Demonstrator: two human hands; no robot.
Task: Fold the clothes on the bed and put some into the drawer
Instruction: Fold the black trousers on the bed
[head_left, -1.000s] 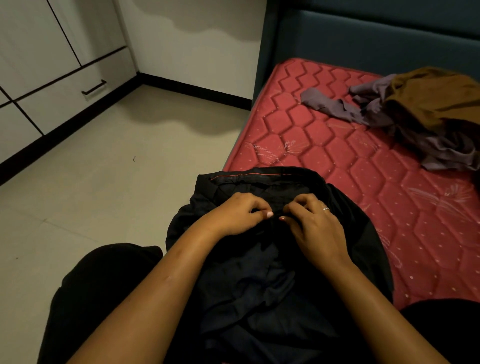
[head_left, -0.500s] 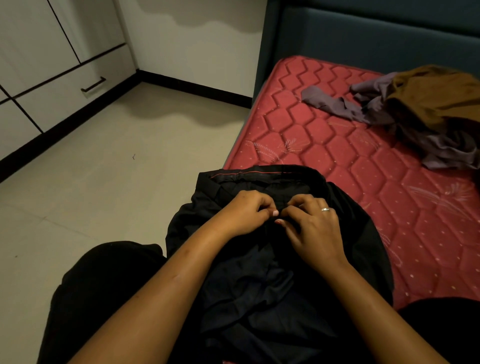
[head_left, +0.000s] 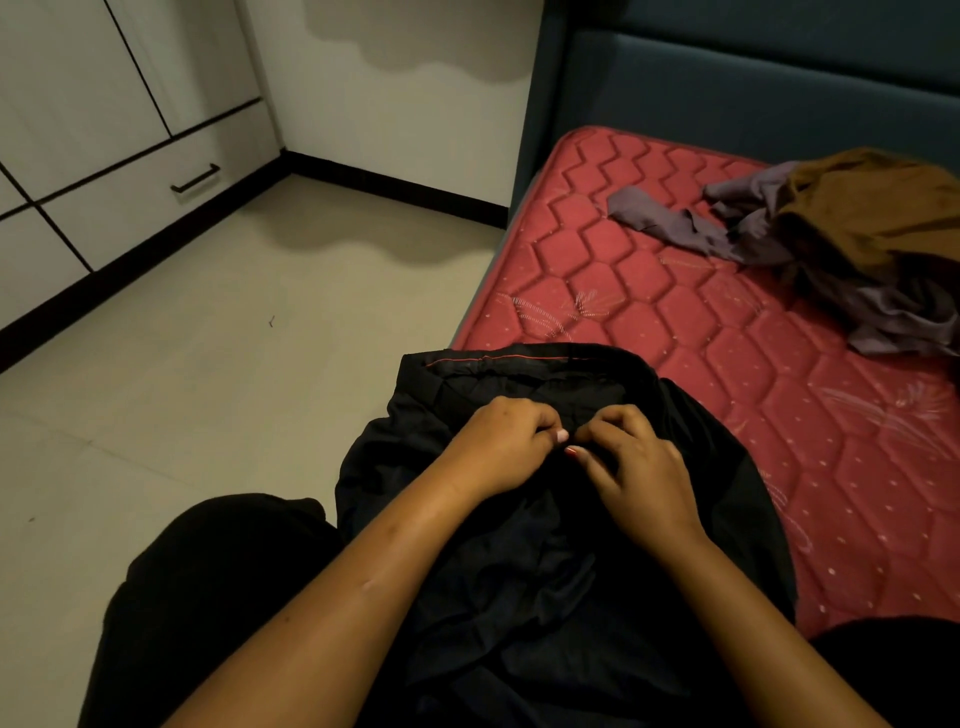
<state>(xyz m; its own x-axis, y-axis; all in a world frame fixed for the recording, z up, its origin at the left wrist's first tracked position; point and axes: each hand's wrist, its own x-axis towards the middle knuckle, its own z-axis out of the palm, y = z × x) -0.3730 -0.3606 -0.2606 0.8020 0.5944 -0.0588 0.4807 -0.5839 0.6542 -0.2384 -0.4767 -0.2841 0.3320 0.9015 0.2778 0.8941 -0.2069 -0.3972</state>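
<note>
A black garment (head_left: 519, 561) with a thin red line along its waistband lies over my lap and the near corner of the red mattress (head_left: 701, 338). My left hand (head_left: 501, 447) and my right hand (head_left: 631, 467) sit close together just below the waistband, fingers curled, each pinching the black cloth at the middle. What lies between the fingertips is too dark to make out. A loose pile of clothes lies at the far right of the bed: a brown garment (head_left: 872, 208) on top of a grey-purple one (head_left: 691, 228).
White cupboard fronts line the left wall, with a drawer (head_left: 156, 197) that has a dark bar handle (head_left: 195, 178), closed. Pale floor tiles spread between the cupboard and the bed. A dark teal headboard (head_left: 727, 93) stands behind the mattress.
My hands have drawn slightly closer together on the black garment, with the right fingers curling in more. The pile of clothes has not moved.
</note>
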